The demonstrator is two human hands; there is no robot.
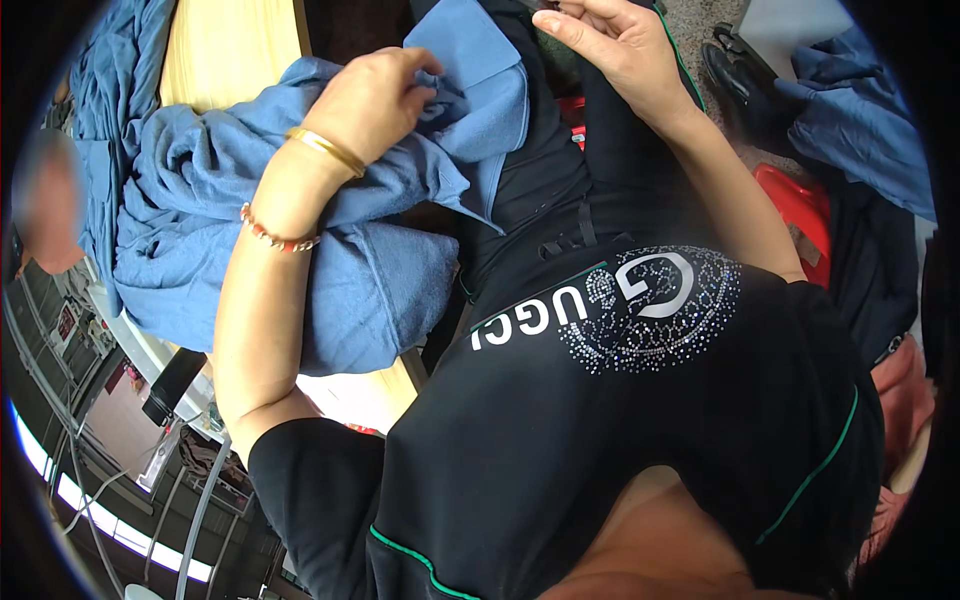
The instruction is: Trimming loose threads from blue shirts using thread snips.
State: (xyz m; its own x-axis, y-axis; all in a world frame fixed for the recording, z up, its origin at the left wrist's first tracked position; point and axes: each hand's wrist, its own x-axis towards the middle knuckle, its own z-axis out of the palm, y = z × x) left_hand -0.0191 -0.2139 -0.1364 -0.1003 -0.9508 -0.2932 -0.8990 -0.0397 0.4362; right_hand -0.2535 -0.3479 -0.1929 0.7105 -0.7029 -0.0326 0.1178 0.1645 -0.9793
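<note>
- Work surface: a pale yellow wooden tabletop [225, 45] shows at the upper left and again in a small patch below the cloth, near the person's body.
- On the tabletop lies a heap of crumpled blue fabric garments [190, 190], covering most of its visible area.
- Left hand [375, 100]: rests on top of the heap, fingers curled closed and gripping a fold of the blue fabric. A gold bangle and a red bead bracelet sit on that wrist and forearm.
- A flat blue fabric panel with a stitched edge [480, 90] lies just beside the left hand, hanging over the table edge toward the lap.
- Right hand [610, 40]: raised at the top edge, fingers bent inward. Whether they pinch anything cannot be told; the fingertips are cut off by the frame.
- Room: more blue cloth [860, 120] is piled at the right, with a red plastic object [795, 205] beside it, partly hidden by the right forearm.
- A dark shoe-like shape [730, 60] lies on speckled floor at the upper right.
- The lower left rim shows blurred equipment and cables, too distorted to identify.
</note>
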